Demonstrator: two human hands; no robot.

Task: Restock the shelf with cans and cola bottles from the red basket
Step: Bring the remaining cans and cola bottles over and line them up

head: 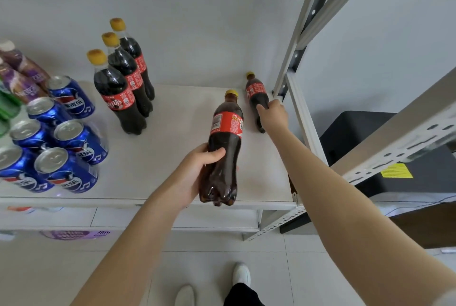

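Cola bottles: two in play on the white shelf [172,133], rt half. One cola bottle [225,147] w/ yellow cap & red label sits in the left hand [197,172], gripped around its lower body, thumb across the front, fingers wrapped behind; its base hangs at the shelf's front edge, body tilted, cap pointing toward the back wall. Second, far bottle [256,98] stands near the back rt corner beside the shelf post [293,59]; right hand [272,115] is closed on its lower body, arm stretched out nearly straight over the shelf's rt side. Three more cola bottles [123,83] stand upright in a front-to-back row, left of centre, well apart from the two held ones. Blue cans [61,138] cluster at the left, approx six visible, tops up, packed close together. Purple-labelled bottles [22,76] & something green sit at the far left edge, partly cut off. Left forearm comes up from bottom centre, angled rt. Below: tiled floor, two white shoes [241,273]. Dark box [357,138] w/ yellow sticker sits beyond the rack at rt.
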